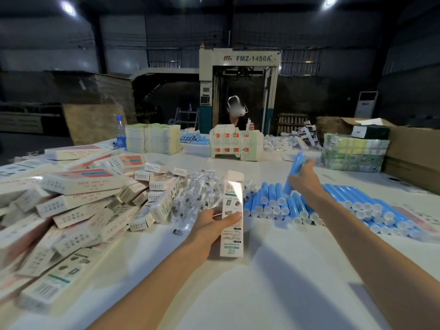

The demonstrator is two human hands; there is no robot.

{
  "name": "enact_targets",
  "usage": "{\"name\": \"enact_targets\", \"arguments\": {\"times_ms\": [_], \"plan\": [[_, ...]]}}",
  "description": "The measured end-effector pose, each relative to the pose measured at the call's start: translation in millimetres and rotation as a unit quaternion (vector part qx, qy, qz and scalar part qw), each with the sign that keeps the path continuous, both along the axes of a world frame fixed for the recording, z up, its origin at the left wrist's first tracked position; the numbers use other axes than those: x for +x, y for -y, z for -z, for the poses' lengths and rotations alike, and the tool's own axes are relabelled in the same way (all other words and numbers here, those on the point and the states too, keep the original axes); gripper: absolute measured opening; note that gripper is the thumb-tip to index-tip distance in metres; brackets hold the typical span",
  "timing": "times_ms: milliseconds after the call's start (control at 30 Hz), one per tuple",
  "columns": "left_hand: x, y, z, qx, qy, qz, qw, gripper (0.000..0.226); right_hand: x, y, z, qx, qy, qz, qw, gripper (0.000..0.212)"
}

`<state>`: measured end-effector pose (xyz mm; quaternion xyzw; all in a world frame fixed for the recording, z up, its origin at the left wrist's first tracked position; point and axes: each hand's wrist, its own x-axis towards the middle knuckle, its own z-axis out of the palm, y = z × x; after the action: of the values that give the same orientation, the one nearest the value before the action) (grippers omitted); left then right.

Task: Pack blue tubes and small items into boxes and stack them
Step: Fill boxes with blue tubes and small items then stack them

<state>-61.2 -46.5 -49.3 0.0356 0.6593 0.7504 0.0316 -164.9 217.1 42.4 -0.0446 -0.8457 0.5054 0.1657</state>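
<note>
- Your left hand (pixel 213 226) grips one tall white printed cardboard box (pixel 232 210) at the lower centre of the frame. The thumb lies across its front, and the box stands upright, clear of the white table (pixel 273 277).
- Your right hand (pixel 304 179), right of centre, has its fingers curled round one blue plastic tube (pixel 297 163). The tube is tilted and held above the pile.
- Below that hand lies the pile of blue tubes with white caps (pixel 345 203). There are dozens, too many to count, with the caps facing you.
- Between your two hands sits one heap of small items in clear plastic wrap (pixel 200 191), touching the left end of the tube pile. I can't count them.
- One small dark piece (pixel 178 231) lies loose on the table just left of your left hand.
- The left of the frame holds a sprawling heap of white and pink cartons (pixel 78 203), dozens deep.
- Across the table at upper centre is one person (pixel 238 115) behind a wall of standing cartons (pixel 235 145).
- At upper left stand one clear water bottle with a blue label (pixel 121 135) and one stack of flat cartons (pixel 152 138).
- At the right edge are wrapped bundles (pixel 354 151) and a brown cardboard case (pixel 414 158).
</note>
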Motion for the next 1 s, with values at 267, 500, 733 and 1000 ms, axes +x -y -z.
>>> {"name": "enact_targets", "arguments": {"times_ms": [267,500,733,1000], "plan": [[6.8,-3.4,-4.2,-0.029,-0.033,0.035,0.998,0.065,56.5,63.0,-40.7,-0.278,-0.107,-0.249,0.922,0.12],[13.9,-1.0,-7.9,-0.042,-0.059,0.031,0.997,0.07,59.6,63.1,-44.8,-0.066,-0.105,-0.216,0.969,0.108],[20.8,-3.6,-14.2,-0.013,-0.121,0.107,0.987,0.076,68.6,64.4,-53.9,0.065,-0.111,-0.31,0.942,0.094],[17.6,-1.5,-12.9,0.043,-0.114,0.041,0.992,0.055,75.4,90.2,-19.4,0.159,-0.12,-0.306,0.931,0.036]]}}
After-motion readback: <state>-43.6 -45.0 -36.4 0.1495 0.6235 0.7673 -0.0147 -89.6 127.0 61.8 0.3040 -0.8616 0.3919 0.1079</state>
